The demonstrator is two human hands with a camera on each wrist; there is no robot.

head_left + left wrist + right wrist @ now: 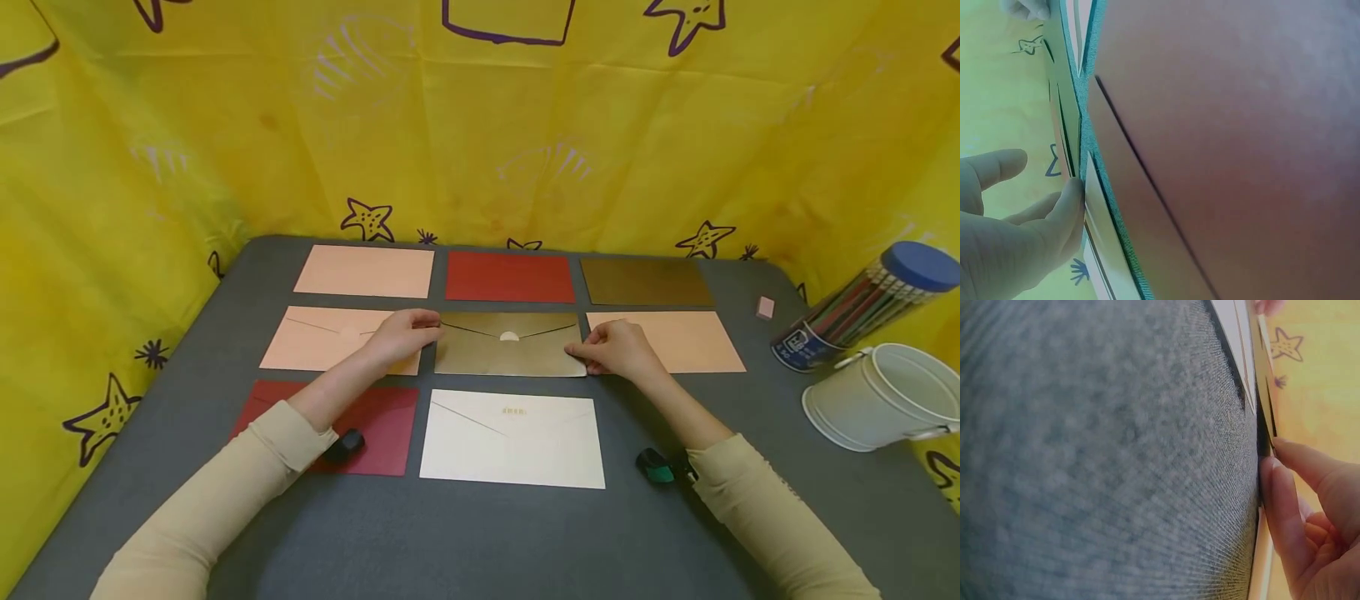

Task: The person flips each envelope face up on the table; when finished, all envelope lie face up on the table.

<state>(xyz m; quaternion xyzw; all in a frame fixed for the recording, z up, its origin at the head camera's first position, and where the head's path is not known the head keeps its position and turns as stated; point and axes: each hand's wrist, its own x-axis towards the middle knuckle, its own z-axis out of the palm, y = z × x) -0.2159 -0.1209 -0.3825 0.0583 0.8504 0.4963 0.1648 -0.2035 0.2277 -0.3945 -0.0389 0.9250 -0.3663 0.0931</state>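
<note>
A gold envelope [510, 346] with a pale round seal lies in the middle of the table, between both hands. My left hand [408, 335] touches its left edge with the fingertips; in the left wrist view one finger [1007, 167] stands apart from the edge. The right hand [617, 348] pinches the lower right corner between thumb and finger, as the right wrist view shows. Under the left hand lies a peach envelope [322, 337]; under the right, another peach envelope [693, 343]. A white envelope [517, 442] with small gold lettering lies nearer to me.
Along the back lie a peach envelope [367, 271], a red one [510, 277] and a brown-gold one [645, 282]. A dark red envelope [382, 425] is partly under my left arm. At right stand a pencil tub [862, 312], a white bucket [862, 400] and a small eraser [765, 307].
</note>
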